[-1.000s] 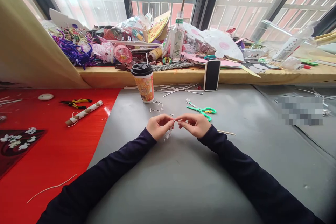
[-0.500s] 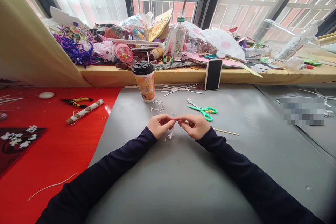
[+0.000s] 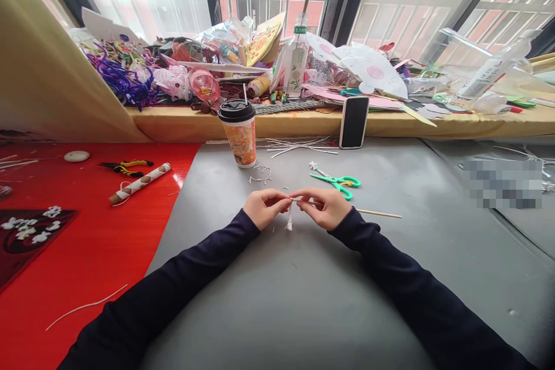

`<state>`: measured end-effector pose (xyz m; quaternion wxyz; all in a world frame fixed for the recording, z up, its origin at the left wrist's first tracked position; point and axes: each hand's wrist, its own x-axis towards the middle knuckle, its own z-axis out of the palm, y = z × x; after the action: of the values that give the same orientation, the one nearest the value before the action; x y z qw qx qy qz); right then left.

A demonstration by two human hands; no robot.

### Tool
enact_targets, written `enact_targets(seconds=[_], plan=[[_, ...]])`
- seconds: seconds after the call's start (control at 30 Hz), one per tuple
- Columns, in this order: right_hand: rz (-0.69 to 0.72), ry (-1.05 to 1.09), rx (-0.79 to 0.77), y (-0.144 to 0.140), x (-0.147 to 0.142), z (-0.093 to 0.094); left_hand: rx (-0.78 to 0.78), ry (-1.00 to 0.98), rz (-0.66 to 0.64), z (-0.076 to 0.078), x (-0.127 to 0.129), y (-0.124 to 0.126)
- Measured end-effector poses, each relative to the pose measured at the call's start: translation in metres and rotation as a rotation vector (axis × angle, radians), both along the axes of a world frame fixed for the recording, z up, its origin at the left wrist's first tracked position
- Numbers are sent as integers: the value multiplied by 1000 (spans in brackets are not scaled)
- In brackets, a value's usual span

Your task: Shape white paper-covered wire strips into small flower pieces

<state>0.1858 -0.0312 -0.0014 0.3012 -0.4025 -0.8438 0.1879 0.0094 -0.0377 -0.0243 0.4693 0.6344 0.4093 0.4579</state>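
While pinched shut on a thin wooden stick (image 3: 373, 213) and small white paper piece (image 3: 288, 222), left hand (image 3: 265, 208), right hand (image 3: 323, 207): seemingly light, fragile; best gripped near the tip.

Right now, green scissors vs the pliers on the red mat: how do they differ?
The scissors have green handles and lie on the grey table, just beyond the right hand. The pliers have yellow-and-black handles and lie on the red mat, well off to the left of the left hand. Both lie flat, untouched.
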Motion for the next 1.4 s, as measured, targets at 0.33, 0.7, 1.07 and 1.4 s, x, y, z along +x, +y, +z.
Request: enact_targets(seconds=[0.33,0.7,1.07,1.4], plan=[[-11,19,-14,-1,-1,1,-42,-36,-23,5,1,-1],[-74,53,89,-4,-6,-3,-214,-178,-122,4,4,1],[-93,-76,280,-2,-3,-8,-361,-197,-161,7,3,4],[99,-447,759,9,11,-6,-552,-289,-204,1,-1,8]])
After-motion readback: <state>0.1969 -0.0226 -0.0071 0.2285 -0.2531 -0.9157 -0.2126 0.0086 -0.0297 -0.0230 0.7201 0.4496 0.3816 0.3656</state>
